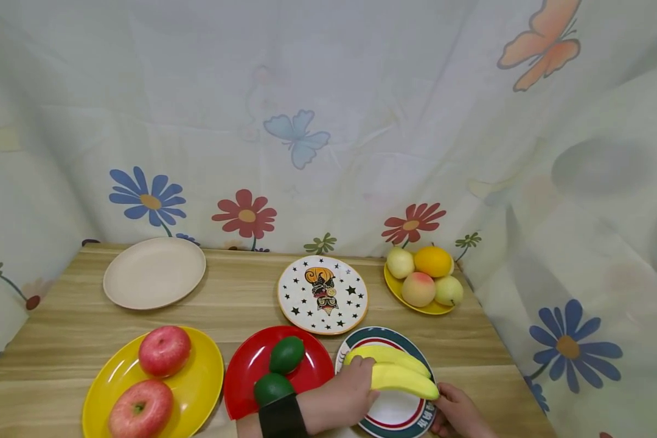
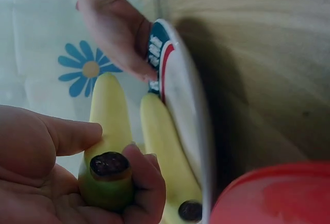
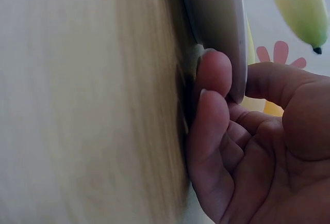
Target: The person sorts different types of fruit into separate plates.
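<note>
My left hand (image 1: 346,394) grips a yellow banana (image 1: 404,379) near its dark stem end, over a white plate (image 1: 390,411) with a green and red rim. A second banana (image 1: 390,355) lies on that plate, behind the held one. In the left wrist view, thumb and fingers wrap the held banana (image 2: 110,111), apart from the other banana (image 2: 164,133). My right hand (image 1: 461,412) is at the plate's near right edge. The right wrist view has its thumb above and fingers below, pinching the plate rim (image 3: 237,38).
Left of it, a red plate (image 1: 246,359) bears two green fruits (image 1: 287,355). A yellow plate (image 1: 201,389) holds two red apples (image 1: 164,351). Behind stand a beige plate (image 1: 154,274), a star-patterned plate (image 1: 295,292) and a small yellow plate (image 1: 396,291) of several fruits. Patterned cloth (image 1: 361,152) surrounds the table.
</note>
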Demonstrator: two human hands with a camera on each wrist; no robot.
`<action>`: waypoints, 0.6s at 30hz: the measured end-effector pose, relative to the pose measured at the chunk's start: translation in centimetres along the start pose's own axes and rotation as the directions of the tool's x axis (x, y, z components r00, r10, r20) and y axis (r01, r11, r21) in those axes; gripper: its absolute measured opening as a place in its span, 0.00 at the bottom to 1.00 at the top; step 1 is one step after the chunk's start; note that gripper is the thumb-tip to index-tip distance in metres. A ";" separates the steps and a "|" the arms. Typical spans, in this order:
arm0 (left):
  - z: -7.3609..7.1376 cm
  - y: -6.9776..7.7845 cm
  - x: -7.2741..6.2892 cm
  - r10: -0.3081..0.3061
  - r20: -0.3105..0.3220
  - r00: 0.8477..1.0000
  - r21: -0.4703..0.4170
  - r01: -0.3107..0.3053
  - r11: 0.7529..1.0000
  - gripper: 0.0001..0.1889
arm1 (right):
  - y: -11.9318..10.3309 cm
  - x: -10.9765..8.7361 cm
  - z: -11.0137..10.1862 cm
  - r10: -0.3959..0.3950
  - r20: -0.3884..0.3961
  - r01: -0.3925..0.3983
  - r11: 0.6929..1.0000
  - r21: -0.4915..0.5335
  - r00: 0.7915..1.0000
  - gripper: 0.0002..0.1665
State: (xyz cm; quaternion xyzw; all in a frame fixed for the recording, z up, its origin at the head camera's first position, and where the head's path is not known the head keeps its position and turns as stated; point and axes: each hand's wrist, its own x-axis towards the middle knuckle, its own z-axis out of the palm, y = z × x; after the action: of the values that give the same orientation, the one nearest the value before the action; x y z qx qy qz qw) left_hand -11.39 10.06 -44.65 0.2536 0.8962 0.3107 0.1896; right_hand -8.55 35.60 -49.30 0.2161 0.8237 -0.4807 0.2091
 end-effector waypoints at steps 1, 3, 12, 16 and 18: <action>0.2 0.0 0.1 -0.002 0.008 1.000 0.014 0.002 1.000 0.27 | 0.1 0.0 -0.1 -0.006 0.015 0.006 1.000 0.004 1.000 0.17; 0.5 -0.1 0.4 -0.007 0.020 1.000 0.048 0.006 0.999 0.26 | 0.2 0.0 -0.2 -0.017 0.038 0.016 1.000 0.005 0.999 0.17; 1.4 -0.4 1.2 0.003 0.058 0.998 0.273 -0.018 0.962 0.23 | 0.4 -0.1 -0.3 -0.059 0.058 0.059 0.998 0.011 0.997 0.17; 1.5 -0.5 1.5 0.004 0.073 0.997 0.312 -0.026 0.950 0.24 | 0.4 -0.1 -0.4 -0.053 0.065 0.052 0.998 0.018 0.996 0.18; 1.7 -0.6 1.7 0.009 0.065 0.998 0.340 -0.031 0.940 0.24 | 0.4 -0.1 -0.4 -0.057 0.074 0.056 0.998 0.023 0.996 0.19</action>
State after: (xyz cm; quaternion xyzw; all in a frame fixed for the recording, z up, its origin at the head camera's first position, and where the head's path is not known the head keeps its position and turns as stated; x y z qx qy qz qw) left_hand -12.13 11.38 -46.57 0.3011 0.9275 0.1450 0.1676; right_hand -8.32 36.13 -49.38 0.1769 0.8161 -0.5026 0.2236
